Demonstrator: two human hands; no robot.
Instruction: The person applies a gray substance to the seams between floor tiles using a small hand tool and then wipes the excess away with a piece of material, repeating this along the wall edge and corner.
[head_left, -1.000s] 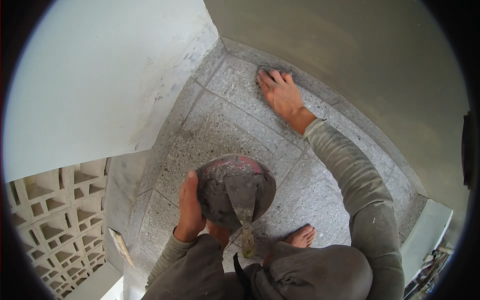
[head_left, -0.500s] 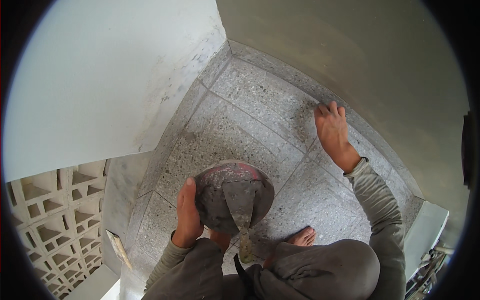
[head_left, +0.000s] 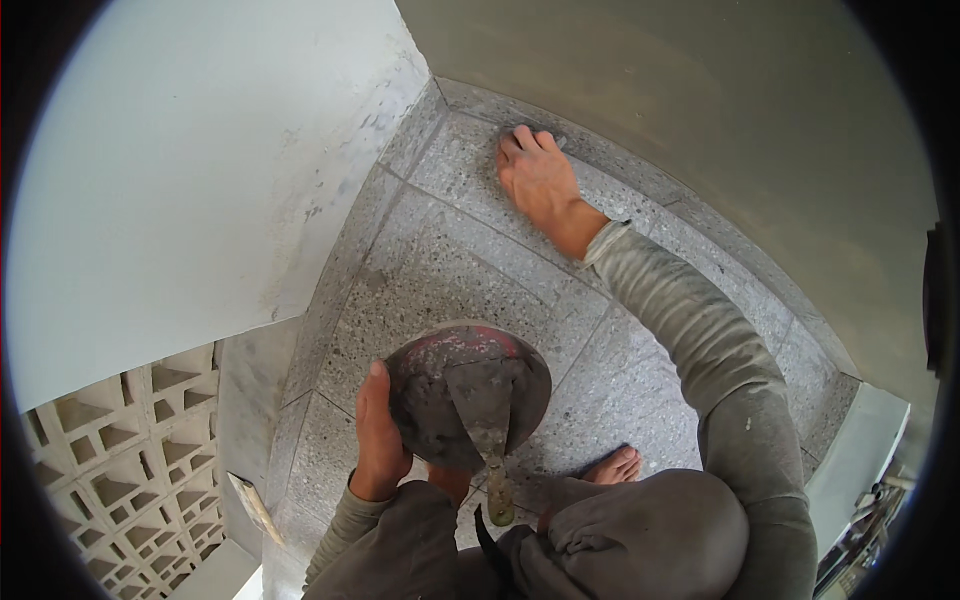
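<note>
My left hand [head_left: 382, 432] grips the left side of a round bowl [head_left: 530, 420] with its thumb up along the rim. Dark grey paste, like grout or mortar, fills the bowl, and pinkish red shows near its far rim. A putty knife [head_left: 480, 395] rests in the paste, its worn handle sticking out toward me. Far ahead, my right hand [head_left: 540, 180] presses with curled fingers at the joint where the speckled floor meets the skirting tile. Whatever those fingers hold, if anything, is hidden.
Speckled stone tiles [head_left: 450, 260] cover the floor, edged by skirting along a white wall [head_left: 200, 180] and a greenish-grey wall [head_left: 700, 100]. A pierced block screen [head_left: 140, 450] stands at left, near a brush-like wooden-handled tool [head_left: 257, 508]. Several tools [head_left: 865, 535] lie at far right.
My right hand has slid leftward along the skirting toward the corner, its arm stretching farther across the floor. The left hand still holds the bowl in nearly the same place.
</note>
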